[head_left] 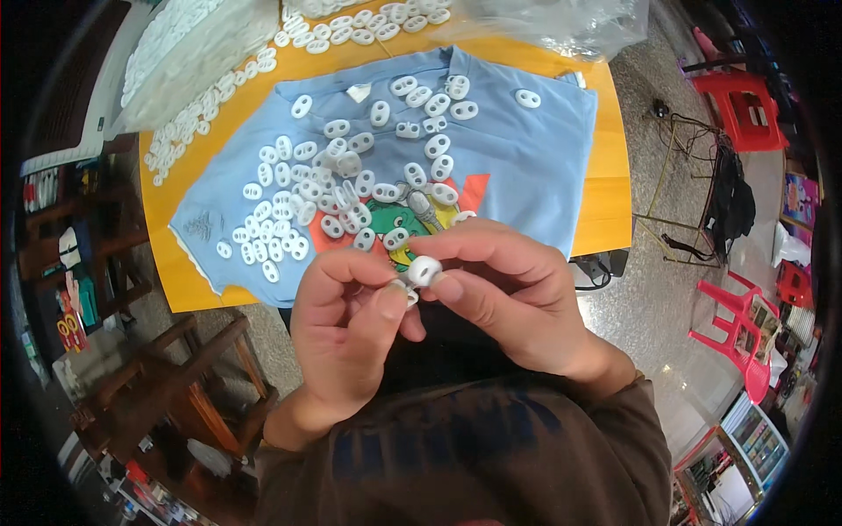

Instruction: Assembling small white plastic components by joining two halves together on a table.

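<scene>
In front of my chest, just off the near edge of the table, my two hands meet. My right hand (509,294) pinches a white oval two-hole plastic piece (425,271) between thumb and forefinger. Close against it, my left hand (351,320) is closed with thumb and fingertips on a small white plastic part (411,297), mostly covered by the fingers. Whether the two parts are joined, I cannot tell. Beyond my hands, many similar white oval pieces (282,206) lie loose on a light blue shirt (526,149) with a green cartoon print.
The shirt is spread on a yellow table (607,202). More white pieces (189,123) line its far left edge beside a filled clear bag (202,61). Another clear plastic bag (570,26) lies at the back. A wooden stool (206,377) stands left; red plastic stools (745,110) stand right.
</scene>
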Action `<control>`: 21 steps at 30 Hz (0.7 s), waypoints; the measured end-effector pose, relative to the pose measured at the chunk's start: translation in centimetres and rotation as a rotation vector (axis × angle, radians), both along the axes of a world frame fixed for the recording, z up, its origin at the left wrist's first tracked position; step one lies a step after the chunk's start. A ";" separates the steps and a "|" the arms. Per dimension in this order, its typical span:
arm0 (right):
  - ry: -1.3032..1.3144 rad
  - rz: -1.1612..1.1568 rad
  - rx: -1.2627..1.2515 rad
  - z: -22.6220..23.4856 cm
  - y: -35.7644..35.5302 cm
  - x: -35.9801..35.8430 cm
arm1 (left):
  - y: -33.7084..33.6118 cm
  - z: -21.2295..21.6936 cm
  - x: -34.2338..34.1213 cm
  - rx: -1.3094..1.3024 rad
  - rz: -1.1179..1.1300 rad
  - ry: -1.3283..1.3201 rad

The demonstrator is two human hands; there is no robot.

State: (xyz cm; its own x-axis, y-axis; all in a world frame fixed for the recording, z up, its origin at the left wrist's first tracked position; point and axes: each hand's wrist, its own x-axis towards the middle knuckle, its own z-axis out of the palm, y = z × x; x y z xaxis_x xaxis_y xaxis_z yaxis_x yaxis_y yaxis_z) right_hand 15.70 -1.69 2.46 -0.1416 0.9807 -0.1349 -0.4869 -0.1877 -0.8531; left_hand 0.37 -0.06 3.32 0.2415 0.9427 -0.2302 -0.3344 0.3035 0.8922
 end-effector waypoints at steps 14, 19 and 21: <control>0.152 0.111 -0.035 0.4 -0.1 0.8 | -0.4 0.4 0.1 0.015 -0.051 0.075; 0.200 0.116 -0.115 0.4 0.1 1.0 | -0.8 -0.3 0.0 0.343 -0.035 0.302; 0.205 0.084 -0.107 0.1 -0.2 0.8 | -0.8 -0.2 -0.1 0.351 -0.044 0.349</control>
State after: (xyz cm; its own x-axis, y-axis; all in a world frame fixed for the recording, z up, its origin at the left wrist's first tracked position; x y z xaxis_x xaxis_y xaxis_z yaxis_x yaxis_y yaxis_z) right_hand 16.47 -1.88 2.54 -0.2576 0.9458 -0.1976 -0.6264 -0.3192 -0.7112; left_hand 0.22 -0.87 3.09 0.2482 0.9684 0.0252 0.0089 -0.0283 0.9996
